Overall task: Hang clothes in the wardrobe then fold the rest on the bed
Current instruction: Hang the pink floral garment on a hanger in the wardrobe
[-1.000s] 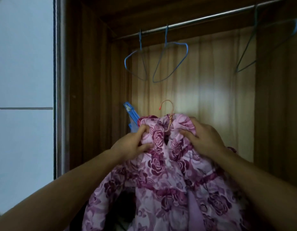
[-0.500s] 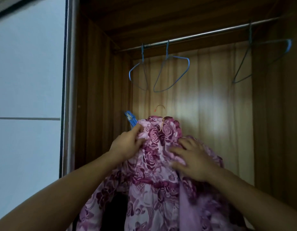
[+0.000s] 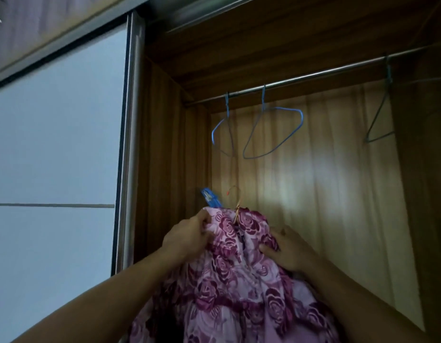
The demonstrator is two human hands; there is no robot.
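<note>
A pink garment with dark purple roses (image 3: 229,276) sits on a thin orange wire hanger whose hook (image 3: 235,194) pokes out at the collar. My left hand (image 3: 187,237) grips the garment's left shoulder. My right hand (image 3: 292,251) holds the fabric at the right shoulder, fingers curled into it. Both hands hold the garment inside the open wardrobe, well below the metal rail (image 3: 313,76). A blue plastic piece (image 3: 209,198) sticks up behind the left shoulder.
Two empty blue wire hangers (image 3: 271,134) hang on the rail at the left, and a third hanger (image 3: 380,120) at the right. The wardrobe's wooden back panel (image 3: 338,194) is lit. A pale sliding door (image 3: 56,157) stands to the left.
The view tilted up, so the rail and hangers sit lower in frame. My right hand shifted from the garment's front to its right shoulder. The left hand kept its grip.
</note>
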